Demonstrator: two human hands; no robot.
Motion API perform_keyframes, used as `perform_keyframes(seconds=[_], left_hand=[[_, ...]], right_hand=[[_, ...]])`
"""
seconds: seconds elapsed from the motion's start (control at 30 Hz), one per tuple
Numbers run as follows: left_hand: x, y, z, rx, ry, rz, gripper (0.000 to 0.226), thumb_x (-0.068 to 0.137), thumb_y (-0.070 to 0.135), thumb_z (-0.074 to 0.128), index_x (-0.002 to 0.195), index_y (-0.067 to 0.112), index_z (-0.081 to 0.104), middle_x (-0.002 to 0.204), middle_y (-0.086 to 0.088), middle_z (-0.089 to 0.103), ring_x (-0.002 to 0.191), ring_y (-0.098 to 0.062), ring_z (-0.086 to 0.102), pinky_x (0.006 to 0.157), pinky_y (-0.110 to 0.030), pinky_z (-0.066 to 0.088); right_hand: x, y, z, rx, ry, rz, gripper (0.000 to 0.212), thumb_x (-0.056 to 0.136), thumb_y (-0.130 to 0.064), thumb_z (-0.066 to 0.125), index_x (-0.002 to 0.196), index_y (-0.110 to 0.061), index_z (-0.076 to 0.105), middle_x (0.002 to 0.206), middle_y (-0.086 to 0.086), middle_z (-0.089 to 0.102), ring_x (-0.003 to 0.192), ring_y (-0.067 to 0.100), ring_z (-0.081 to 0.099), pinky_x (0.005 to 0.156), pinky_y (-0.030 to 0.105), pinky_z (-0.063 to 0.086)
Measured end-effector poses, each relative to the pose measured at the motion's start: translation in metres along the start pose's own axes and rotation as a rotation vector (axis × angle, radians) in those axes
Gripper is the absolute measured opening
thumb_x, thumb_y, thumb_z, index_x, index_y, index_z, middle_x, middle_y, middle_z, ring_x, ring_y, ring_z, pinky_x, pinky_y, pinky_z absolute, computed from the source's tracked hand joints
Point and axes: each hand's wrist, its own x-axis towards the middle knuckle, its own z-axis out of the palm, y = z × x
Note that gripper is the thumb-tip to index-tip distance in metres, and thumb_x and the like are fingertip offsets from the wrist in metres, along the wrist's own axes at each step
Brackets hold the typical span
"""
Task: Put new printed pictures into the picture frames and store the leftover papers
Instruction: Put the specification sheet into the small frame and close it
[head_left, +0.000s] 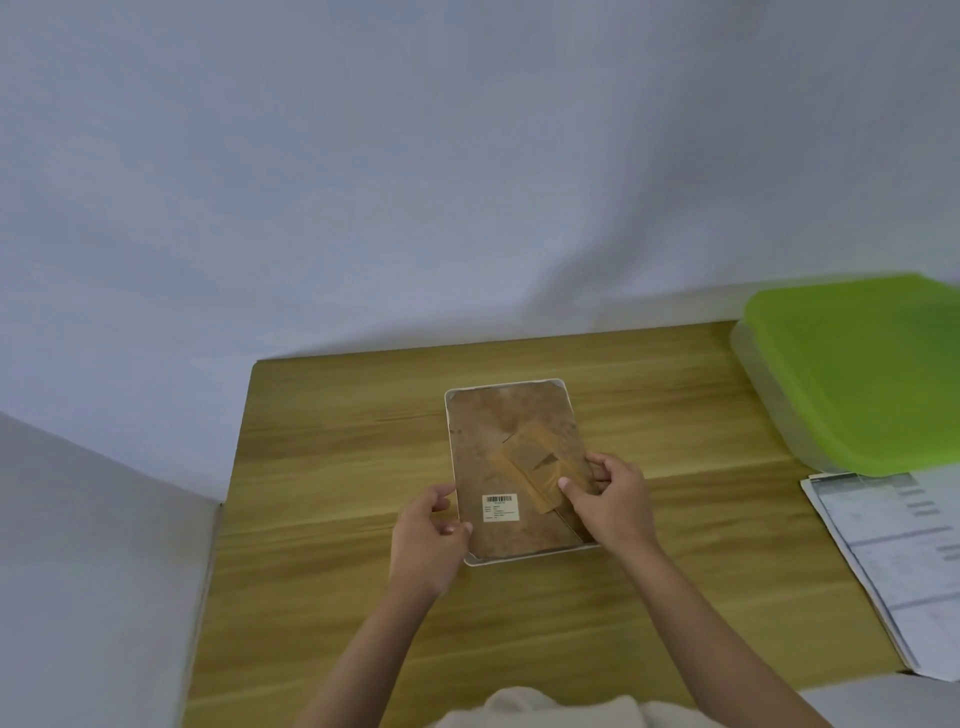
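A white picture frame (506, 436) lies face down in the middle of the wooden table (322, 467), its brown backing board up, with a barcode label (500, 507) and a taped-on stand. My left hand (428, 540) grips the frame's lower left edge. My right hand (613, 504) holds the lower right edge, thumb pressed on the backing beside the stand. A stack of printed papers (893, 561) lies at the table's right edge.
A clear plastic box with a green lid (862, 369) stands at the back right, next to the papers. A pale wall runs behind the table and along its left side.
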Motion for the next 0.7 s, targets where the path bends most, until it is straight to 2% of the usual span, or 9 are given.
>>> perform_keyframes(seconds=[0.2,0.4,0.57,0.7], left_hand=[[0.009,-0.006,-0.003,0.080,-0.019,0.081,0.043,0.077,0.002,0.067,0.116,0.019,0.062,0.106,0.005,0.062,0.063,0.007,0.058,0.062,-0.002,0.044],[0.015,-0.008,-0.005,0.129,-0.084,0.156,0.047,0.078,0.001,0.067,0.119,0.023,0.062,0.100,0.005,0.057,0.060,0.006,0.056,0.065,-0.001,0.042],[0.020,-0.015,-0.004,0.132,-0.112,0.183,0.046,0.079,0.004,0.067,0.122,0.020,0.060,0.098,0.006,0.053,0.059,0.004,0.057,0.065,-0.005,0.045],[0.021,-0.017,-0.003,0.160,-0.132,0.201,0.049,0.081,0.005,0.066,0.125,0.022,0.057,0.101,0.006,0.051,0.061,0.004,0.057,0.066,-0.005,0.046]], right_hand=[[0.002,0.004,-0.005,-0.036,-0.053,-0.049,0.056,0.074,-0.029,0.078,0.124,-0.017,0.057,0.108,0.000,0.047,0.091,0.009,0.054,0.080,0.020,0.045],[0.008,0.012,-0.010,-0.029,-0.134,-0.066,0.057,0.073,-0.023,0.079,0.125,-0.020,0.056,0.109,0.001,0.049,0.080,0.004,0.052,0.066,0.007,0.039],[0.010,0.023,-0.011,-0.032,-0.151,-0.083,0.057,0.070,-0.029,0.082,0.120,-0.031,0.056,0.101,0.000,0.054,0.078,0.009,0.053,0.068,0.019,0.044],[0.009,0.029,-0.010,-0.077,-0.154,-0.125,0.059,0.072,-0.031,0.079,0.124,-0.032,0.053,0.099,-0.004,0.050,0.078,0.006,0.050,0.073,0.024,0.047]])
